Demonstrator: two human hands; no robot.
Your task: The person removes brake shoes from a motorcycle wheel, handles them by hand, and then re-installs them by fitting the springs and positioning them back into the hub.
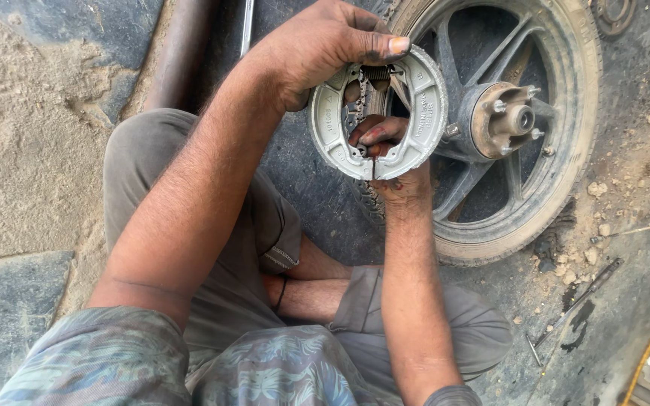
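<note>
From the head camera, the left hand (317, 49) gripped the top of a pair of grey brake shoes (376, 113), fingers (385, 46) closed over the upper rim. The right hand (393, 162) came up from below, mostly behind the shoes, its fingers closed on the lower part where the two halves met. The shoes were held in the air as a ring above the person's lap, just in front of a wheel (517, 120) lying flat on the ground. A spring (374, 73) bridged the halves near the top.

The risk as I judged it lay in that spring — under tension, it could snap the halves shut on the right fingertips inside the ring, or jump free if either grip slackened. Greasy, dusty fingers would make such a slip likelier, and a dropped shoe would land in the grit on the ground (31, 150). A thin rod (577, 297) lay near the wheel — well apart from both hands.
</note>
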